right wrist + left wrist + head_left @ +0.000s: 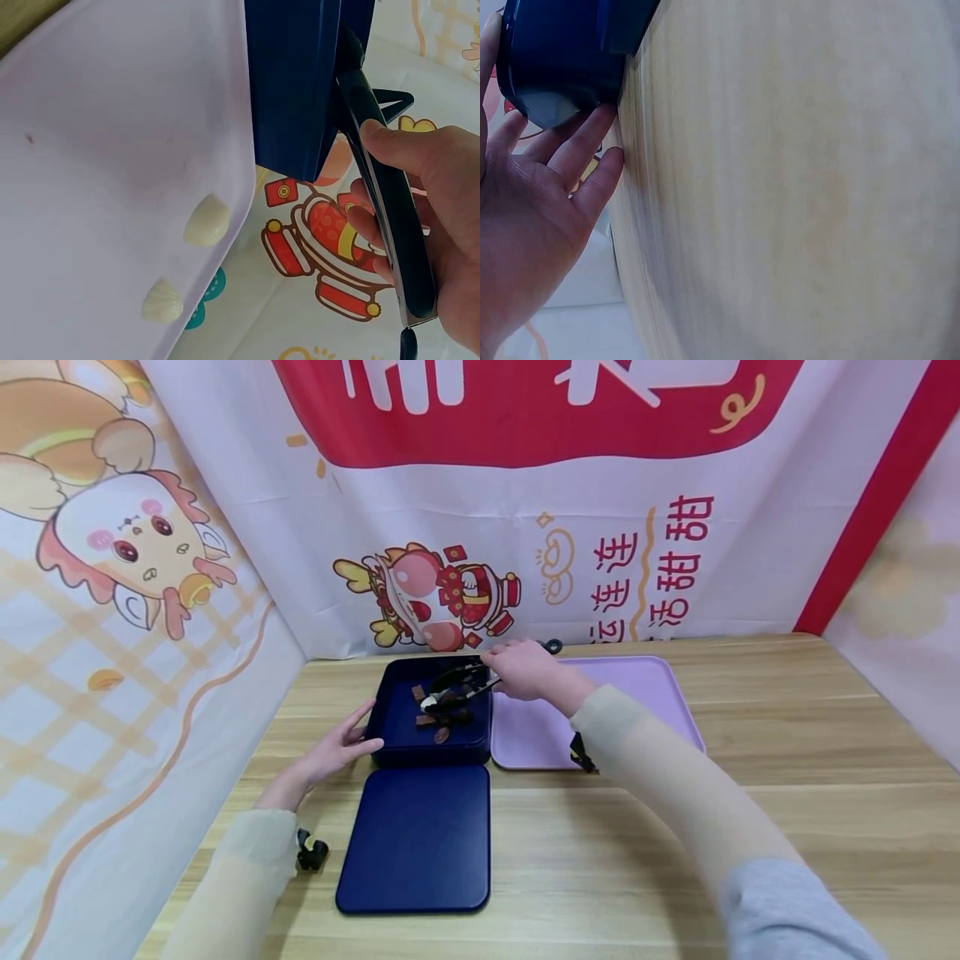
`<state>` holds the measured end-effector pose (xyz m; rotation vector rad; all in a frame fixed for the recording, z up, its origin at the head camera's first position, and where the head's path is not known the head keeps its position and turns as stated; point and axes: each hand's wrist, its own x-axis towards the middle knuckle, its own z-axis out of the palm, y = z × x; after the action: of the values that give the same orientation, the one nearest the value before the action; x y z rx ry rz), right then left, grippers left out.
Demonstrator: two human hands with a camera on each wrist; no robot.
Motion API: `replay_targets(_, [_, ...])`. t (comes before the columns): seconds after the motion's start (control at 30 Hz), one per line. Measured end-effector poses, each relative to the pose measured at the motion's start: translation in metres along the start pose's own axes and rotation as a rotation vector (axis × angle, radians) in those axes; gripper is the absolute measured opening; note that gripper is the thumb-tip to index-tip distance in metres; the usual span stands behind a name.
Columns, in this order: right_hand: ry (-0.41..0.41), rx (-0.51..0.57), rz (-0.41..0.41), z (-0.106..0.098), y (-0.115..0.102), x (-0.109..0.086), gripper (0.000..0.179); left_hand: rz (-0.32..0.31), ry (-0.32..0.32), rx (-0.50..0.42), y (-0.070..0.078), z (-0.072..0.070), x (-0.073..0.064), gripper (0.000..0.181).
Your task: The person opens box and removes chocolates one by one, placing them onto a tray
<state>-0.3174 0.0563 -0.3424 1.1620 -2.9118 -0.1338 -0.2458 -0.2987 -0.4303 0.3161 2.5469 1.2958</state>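
Note:
My right hand (528, 670) grips black kitchen tongs (390, 210), thumb on one arm and fingers round the other. The tong tips reach down inside a dark blue box (390, 727), at a small white piece (428, 702). Brown chocolate-like pieces (425, 721) lie around the tips, partly hidden by the tongs. My left hand (337, 752) rests against the box's left side, its fingers spread and fairly straight. In the left wrist view these fingers touch the box's outer wall (562, 67).
A lilac tray (525, 735) stands right of the box. Two cream-coloured, teardrop-shaped pieces, one nearer the corner (208, 221), lie on it. The flat dark blue lid (416, 839) lies in front of the box. A printed cloth (465, 493) hangs behind the wooden table (600, 860).

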Motion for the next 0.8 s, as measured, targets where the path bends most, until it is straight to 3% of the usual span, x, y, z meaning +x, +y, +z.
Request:
replay_targets(0.43, [-0.057, -0.047, 0.012, -0.008, -0.014, 0.006, 0.049, 0.005, 0.006, -0.002, -0.001, 0.000, 0.002, 0.080])
replay_targets(0.8, [-0.048, -0.052, -0.009, -0.007, -0.020, 0.008, 0.047, 0.009, 0.002, 0.005, -0.001, -0.002, 0.001, 0.080])
